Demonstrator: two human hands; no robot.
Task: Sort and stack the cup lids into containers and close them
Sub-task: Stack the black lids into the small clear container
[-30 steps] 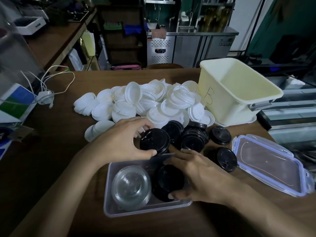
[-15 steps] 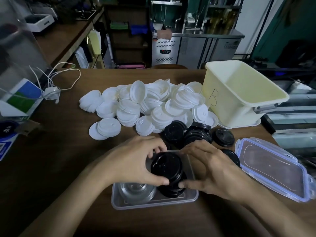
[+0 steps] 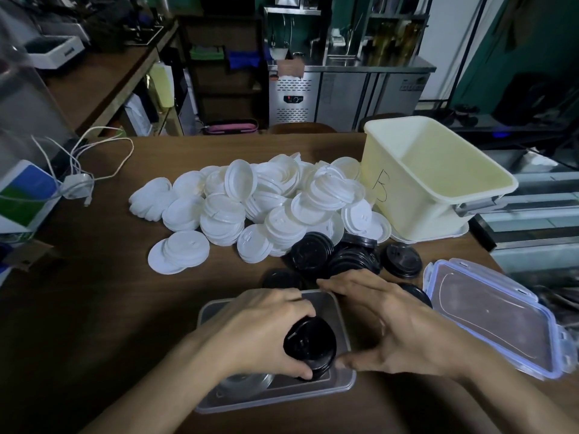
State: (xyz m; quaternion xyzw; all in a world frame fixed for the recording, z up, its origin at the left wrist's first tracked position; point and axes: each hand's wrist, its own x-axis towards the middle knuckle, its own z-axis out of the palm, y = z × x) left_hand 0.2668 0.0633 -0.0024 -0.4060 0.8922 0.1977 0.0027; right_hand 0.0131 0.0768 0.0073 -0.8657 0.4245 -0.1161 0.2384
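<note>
A clear plastic container [image 3: 332,305] stands at the table's near edge. Inside it sits a stack of black cup lids [image 3: 310,344]. My left hand [image 3: 266,333] grips that stack from the left, thumb below and fingers over the top. My right hand [image 3: 398,330] is on the stack's right side, thumb against it and fingers spread over the container's far rim. Clear dome lids [image 3: 247,383] lie in the container's left half, mostly hidden by my left hand. More black lids [image 3: 341,258] lie loose behind the container, and a heap of white lids [image 3: 266,202] spreads beyond them.
A cream tub [image 3: 438,180] marked with a letter stands at the back right. The clear container lid [image 3: 492,317] with blue clips lies at the right. White cables [image 3: 91,161] and a blue-green box [image 3: 22,198] sit at the left edge.
My left hand carried black lids from the loose pile into the container onto the stack there. Both hands have closed in on the stack, and the view has shifted nearer over the container.
</note>
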